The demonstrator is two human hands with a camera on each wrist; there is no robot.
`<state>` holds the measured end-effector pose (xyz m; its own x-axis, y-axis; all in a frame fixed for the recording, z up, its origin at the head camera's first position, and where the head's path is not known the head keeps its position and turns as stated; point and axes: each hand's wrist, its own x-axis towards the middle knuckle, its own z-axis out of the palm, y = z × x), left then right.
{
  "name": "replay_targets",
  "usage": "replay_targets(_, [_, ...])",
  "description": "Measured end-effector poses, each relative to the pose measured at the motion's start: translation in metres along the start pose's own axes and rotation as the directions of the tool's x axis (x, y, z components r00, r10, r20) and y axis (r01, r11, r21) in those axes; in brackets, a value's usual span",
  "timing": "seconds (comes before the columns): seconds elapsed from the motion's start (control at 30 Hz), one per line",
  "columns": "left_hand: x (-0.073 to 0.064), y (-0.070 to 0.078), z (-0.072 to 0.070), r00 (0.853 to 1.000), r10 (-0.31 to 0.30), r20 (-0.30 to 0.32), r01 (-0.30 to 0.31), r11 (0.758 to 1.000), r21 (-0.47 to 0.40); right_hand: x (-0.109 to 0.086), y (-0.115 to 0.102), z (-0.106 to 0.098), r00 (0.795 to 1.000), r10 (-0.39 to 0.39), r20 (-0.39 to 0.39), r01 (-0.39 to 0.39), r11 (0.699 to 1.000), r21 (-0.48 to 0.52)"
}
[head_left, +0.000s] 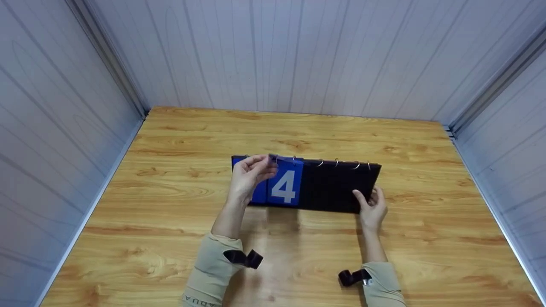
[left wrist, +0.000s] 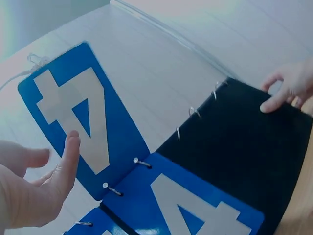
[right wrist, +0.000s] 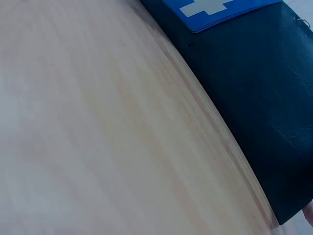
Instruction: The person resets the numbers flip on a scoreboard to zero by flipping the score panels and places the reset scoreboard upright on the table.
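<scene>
A black flip scoreboard [head_left: 330, 187] with metal rings [head_left: 337, 163] along its top edge is held tilted over the table. My right hand [head_left: 373, 209] grips its lower right corner, thumb on the front. On the board's left part hang blue number cards, and a white 4 shows on the front card [head_left: 298, 177]. Another blue card [left wrist: 122, 120], also bearing a 4, stands flipped up over the rings in the left wrist view. Against that card's face rests a finger of my left hand [left wrist: 36, 191], the thumb apart from it. The right wrist view shows the board's black cover [right wrist: 244, 93].
A wood-grain table [head_left: 170, 256] lies beneath the board. Pale panel walls enclose it at the back [head_left: 273, 55], the left [head_left: 51, 128] and the right [head_left: 512, 140]. Black straps with small cameras [head_left: 255, 259] sit on both sleeves.
</scene>
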<state>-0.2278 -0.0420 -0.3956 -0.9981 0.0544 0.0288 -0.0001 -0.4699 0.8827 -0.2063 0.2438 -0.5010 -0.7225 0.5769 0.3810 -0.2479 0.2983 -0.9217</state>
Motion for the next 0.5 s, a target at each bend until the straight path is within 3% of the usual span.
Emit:
replay_targets(0.1, [0.002,-0.001,0.001,0.995,0.099,-0.013,-0.098,0.991,0.091,0.0,0.001,0.0,1.0,-0.002,0.0,0.002,1.0,-0.003])
replay_targets(0.17, [0.005,-0.002,0.002,0.983,0.18,-0.035,-0.17,0.965,0.201,0.0,0.002,0.0,1.0,-0.002,0.003,0.002,1.0,0.007])
replay_targets(0.23, [0.007,-0.003,0.003,0.963,0.267,-0.04,-0.239,0.912,0.332,0.0,0.004,-0.001,1.0,-0.005,0.005,0.005,1.0,0.015])
replay_targets(0.3, [0.01,-0.002,0.005,0.932,0.361,-0.028,-0.305,0.825,0.475,0.001,0.011,0.0,1.0,-0.002,0.004,0.002,1.0,0.028])
replay_targets(0.37, [0.013,-0.002,0.005,0.904,0.428,0.005,-0.359,0.75,0.555,0.003,0.018,0.0,1.0,0.0,0.0,0.0,1.0,0.02])
replay_targets(0.43, [0.015,-0.002,0.006,0.884,0.466,0.041,-0.399,0.705,0.586,0.005,0.026,0.0,1.0,0.003,-0.003,-0.003,1.0,0.014])
replay_targets(0.5, [0.019,-0.002,0.006,0.872,0.484,0.066,-0.426,0.687,0.589,0.006,0.031,0.0,1.0,0.004,-0.008,-0.004,1.0,0.002])
